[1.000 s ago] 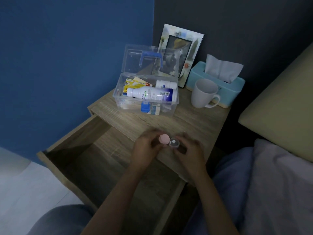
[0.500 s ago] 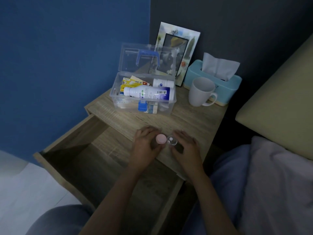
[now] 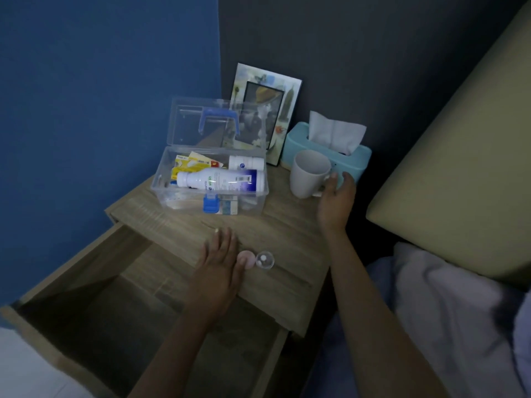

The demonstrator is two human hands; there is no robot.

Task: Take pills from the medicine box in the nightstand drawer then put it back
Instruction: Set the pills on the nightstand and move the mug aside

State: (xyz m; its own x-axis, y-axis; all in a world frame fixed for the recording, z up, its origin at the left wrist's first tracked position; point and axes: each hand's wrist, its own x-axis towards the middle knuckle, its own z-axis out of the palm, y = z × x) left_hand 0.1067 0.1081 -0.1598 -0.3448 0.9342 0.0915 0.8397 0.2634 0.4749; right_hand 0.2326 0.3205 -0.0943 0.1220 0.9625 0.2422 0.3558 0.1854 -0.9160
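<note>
A clear medicine box (image 3: 161,185) with a blue handle and latch stands open at the back of the nightstand top (image 3: 290,234), holding a white bottle (image 3: 221,180) and packets. Near the front edge lie a pink cap (image 3: 246,258) and a small clear cup (image 3: 265,259) with a white pill in it. My left hand (image 3: 219,259) rests flat on the top, its thumb touching the pink cap. My right hand (image 3: 336,196) is at the handle of the white mug (image 3: 309,173), fingers curled around it.
The nightstand drawer (image 3: 120,308) stands pulled out, showing nothing inside. A picture frame (image 3: 267,107) and a teal tissue box (image 3: 356,156) sit behind the mug. A beige headboard (image 3: 459,156) and bedding (image 3: 448,317) lie to the right.
My right hand left the clear cup and reached back right to the mug handle. The cap and cup now lie on the nightstand top, and my left hand has flattened beside them.
</note>
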